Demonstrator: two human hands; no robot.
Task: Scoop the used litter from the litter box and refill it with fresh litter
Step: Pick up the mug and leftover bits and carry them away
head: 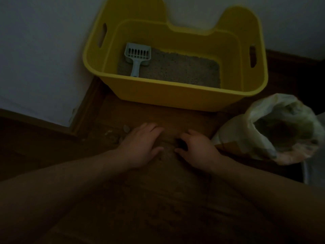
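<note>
Litter box (175, 98), just ahead of both hands, holds grey litter (179, 70). An open bag (233, 138) stands right of the right hand (197, 149). Left hand (140, 147) lies flat and empty on the floor; the right hand's fingers are bent, and any hold is too dark to tell. The scoop (138, 56) rests on the litter and spilled crumbs (125, 128) lie beside the left hand. The step appears to be gathering spillage; next, reach forward for the scoop handle.

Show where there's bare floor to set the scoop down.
Bare: the floor strip between the litter box front wall and the left hand and right hand. Also the litter right of the scoop. Crowded: the bag fills the right side; spilled bits lie beside the left hand.
</note>
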